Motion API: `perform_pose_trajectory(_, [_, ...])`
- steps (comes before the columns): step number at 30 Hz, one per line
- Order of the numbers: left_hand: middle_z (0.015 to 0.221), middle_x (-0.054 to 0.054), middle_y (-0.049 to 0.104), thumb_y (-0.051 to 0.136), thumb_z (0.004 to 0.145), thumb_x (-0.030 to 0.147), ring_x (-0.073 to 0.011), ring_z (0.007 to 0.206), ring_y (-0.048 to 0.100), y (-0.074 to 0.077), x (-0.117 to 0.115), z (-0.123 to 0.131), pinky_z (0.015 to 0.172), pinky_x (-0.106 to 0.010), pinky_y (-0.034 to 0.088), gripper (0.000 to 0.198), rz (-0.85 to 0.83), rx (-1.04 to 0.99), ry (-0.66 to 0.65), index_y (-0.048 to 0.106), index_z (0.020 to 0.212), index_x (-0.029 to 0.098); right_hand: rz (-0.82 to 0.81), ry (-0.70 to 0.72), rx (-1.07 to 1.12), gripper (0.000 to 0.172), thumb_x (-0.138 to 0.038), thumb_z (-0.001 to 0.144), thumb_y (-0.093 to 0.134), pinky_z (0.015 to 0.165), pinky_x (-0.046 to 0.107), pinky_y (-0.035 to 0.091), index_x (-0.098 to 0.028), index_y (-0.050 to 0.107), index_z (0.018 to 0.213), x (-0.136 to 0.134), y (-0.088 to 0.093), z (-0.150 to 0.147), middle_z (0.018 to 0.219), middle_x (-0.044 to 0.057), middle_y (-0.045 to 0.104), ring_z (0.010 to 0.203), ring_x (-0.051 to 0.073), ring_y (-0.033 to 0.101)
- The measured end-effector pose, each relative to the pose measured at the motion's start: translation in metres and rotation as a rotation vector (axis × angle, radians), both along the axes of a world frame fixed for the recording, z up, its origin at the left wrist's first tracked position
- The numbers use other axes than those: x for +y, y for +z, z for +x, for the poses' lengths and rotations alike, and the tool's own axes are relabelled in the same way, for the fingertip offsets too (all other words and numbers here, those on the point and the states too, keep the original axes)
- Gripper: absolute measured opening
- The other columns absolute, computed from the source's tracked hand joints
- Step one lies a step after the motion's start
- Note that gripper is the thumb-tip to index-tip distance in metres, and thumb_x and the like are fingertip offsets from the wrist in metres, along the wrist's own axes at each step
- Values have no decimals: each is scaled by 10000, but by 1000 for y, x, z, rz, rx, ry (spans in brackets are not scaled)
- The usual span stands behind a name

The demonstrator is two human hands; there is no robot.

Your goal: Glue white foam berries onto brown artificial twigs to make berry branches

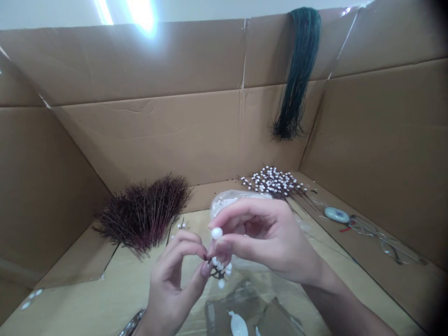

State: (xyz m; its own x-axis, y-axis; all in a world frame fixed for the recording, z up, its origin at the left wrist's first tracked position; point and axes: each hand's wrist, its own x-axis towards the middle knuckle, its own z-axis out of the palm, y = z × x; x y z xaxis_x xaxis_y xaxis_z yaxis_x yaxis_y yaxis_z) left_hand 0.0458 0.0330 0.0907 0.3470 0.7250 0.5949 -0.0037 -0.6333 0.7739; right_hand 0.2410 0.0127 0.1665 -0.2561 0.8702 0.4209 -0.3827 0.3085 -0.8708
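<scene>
Between thumb and forefinger, my right hand pinches a small white ball. My left hand is closed beside it, its thumb and forefinger gripping a thin dark brown twig whose end shows at the fingertips. Just below the fingers, a brown sprig with several white berries is partly hidden by my right fingers. Behind my right hand lies a clear plastic bag of white balls, mostly covered by the hand.
Bare dark twigs are bunched at the left, and white-berried sprigs lie at the back right. Dark green strands hang over the cardboard wall. Glasses and a pale blue oval object rest at right. A white blob sits in front.
</scene>
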Motion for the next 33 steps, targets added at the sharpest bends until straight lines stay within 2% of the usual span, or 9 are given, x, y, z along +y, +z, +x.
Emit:
perform_pose_trajectory(6, [949, -25, 628, 683, 926, 125, -201, 947, 598, -2, 1, -1, 788, -275, 514, 145, 64, 9, 20, 716, 979, 255, -10, 15, -3, 191, -93, 783, 820, 632, 179, 614, -179, 765, 945, 2, -2, -1, 760, 4, 783, 640, 93, 737])
perform_pose_trajectory(11, [884, -9, 631, 696, 912, 121, -179, 843, 607, 4, 1, 0, 749, -267, 520, 125, 94, -11, 21, 702, 915, 245, 9, -8, -19, 157, -148, 807, 813, 612, 205, 616, -181, 756, 950, 3, -2, -1, 774, 13, 782, 629, 106, 733])
perform_pose_trajectory(13, [851, -6, 633, 704, 910, 138, -172, 811, 614, 8, 0, 1, 731, -256, 522, 104, 92, -17, 28, 700, 882, 238, 44, -86, -55, 128, -197, 831, 801, 583, 206, 599, -182, 754, 950, 3, -1, 0, 808, 23, 782, 607, 97, 705])
perform_pose_trajectory(15, [820, -7, 639, 710, 915, 167, -165, 784, 621, 13, -2, 2, 718, -241, 524, 85, 94, -21, 38, 707, 855, 228, 104, -231, -127, 117, -236, 857, 780, 582, 203, 575, -184, 758, 959, 2, -1, 2, 855, 33, 780, 644, 97, 689])
perform_pose_trajectory(18, [795, -9, 646, 710, 930, 231, -158, 752, 622, 19, -4, 1, 698, -229, 525, 88, 71, -38, 45, 720, 843, 221, 200, -369, -281, 106, -265, 903, 728, 674, 246, 569, -183, 759, 963, 1, 1, 5, 870, 42, 772, 774, 138, 704])
perform_pose_trajectory(20, [790, -10, 643, 706, 939, 273, -159, 745, 620, 20, -5, 0, 688, -231, 522, 114, 44, -55, 44, 721, 838, 223, 249, -352, -376, 104, -264, 925, 696, 738, 291, 565, -182, 756, 947, 0, 2, 7, 862, 45, 772, 821, 165, 710])
perform_pose_trajectory(24, [807, -7, 632, 710, 940, 290, -163, 770, 613, 20, -5, -3, 702, -244, 509, 110, 4, -88, 30, 719, 847, 232, 302, -291, -484, 96, -237, 938, 675, 768, 311, 539, -190, 757, 958, -2, 2, 5, 879, 34, 771, 821, 162, 699])
perform_pose_trajectory(29, [844, 1, 621, 718, 939, 284, -156, 799, 597, 18, -6, -4, 715, -248, 483, 89, -73, -127, -19, 715, 863, 238, 319, -190, -472, 96, -202, 946, 670, 816, 303, 544, -197, 759, 981, -6, 0, -1, 936, 25, 781, 865, 150, 712])
perform_pose_trajectory(33, [863, 0, 620, 735, 925, 275, -159, 817, 591, 18, -7, -6, 727, -255, 476, 74, -98, -145, -57, 714, 866, 237, 314, -184, -466, 113, -185, 944, 666, 825, 311, 552, -191, 764, 1001, -8, 0, -3, 952, 38, 788, 877, 161, 723])
